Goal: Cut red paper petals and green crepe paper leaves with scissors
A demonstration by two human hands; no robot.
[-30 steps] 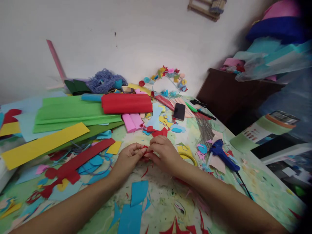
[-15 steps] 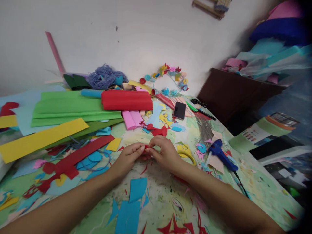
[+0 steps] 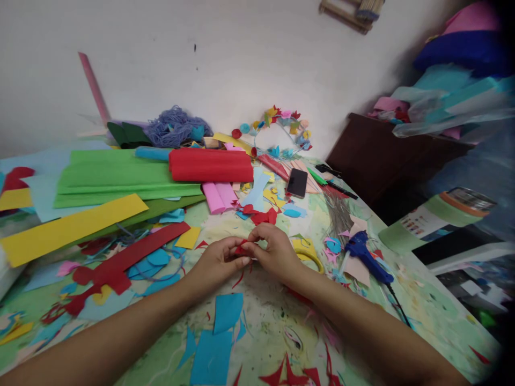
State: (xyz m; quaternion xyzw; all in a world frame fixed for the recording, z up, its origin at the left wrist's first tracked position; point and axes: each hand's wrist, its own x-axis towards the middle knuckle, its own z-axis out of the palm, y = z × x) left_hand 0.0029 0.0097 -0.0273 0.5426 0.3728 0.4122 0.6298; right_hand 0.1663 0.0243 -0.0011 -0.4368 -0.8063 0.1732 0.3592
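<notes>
Between my two hands is a small piece of red paper (image 3: 241,249), mostly covered by fingers. My left hand (image 3: 221,259) is curled round its left side, the thumb pointing toward my other hand. The fingertips of my right hand (image 3: 272,251) pinch the same piece from the right. Just behind them lie red paper scraps (image 3: 263,216). Below, on the table, are cut pieces of blue paper (image 3: 211,356). Yellow-handled scissors (image 3: 316,260) rest beside my right wrist, partly hidden. Farther right lies a blue glue gun (image 3: 368,257) with its cord.
Rolls of red crepe paper (image 3: 211,165) and green paper (image 3: 112,174) are stacked at the back left. A phone (image 3: 296,183) lies near thin wires (image 3: 338,212). Against the wall stands a wreath of paper flowers (image 3: 277,151). A green bottle (image 3: 434,217) is at the right edge.
My left thumb has come down and away from the red paper, and the left fingers have opened slightly. More of the red piece shows. My right hand keeps its pinch.
</notes>
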